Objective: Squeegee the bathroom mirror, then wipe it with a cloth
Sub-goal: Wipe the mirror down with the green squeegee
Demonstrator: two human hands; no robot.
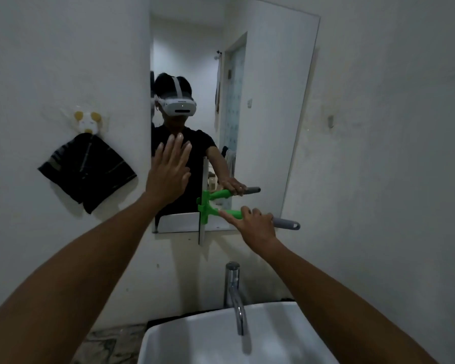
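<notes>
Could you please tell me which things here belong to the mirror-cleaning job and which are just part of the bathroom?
For the job:
mirror
squeegee, held in the right hand
dark cloth hanging on the wall hook
left hand, flat at the mirror's edge

Just there:
tap
sink

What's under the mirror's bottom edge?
Below the mirror: bare white wall, then the chrome tap and white sink. The squeegee blade overhangs the edge, covering a wall strip.
</notes>
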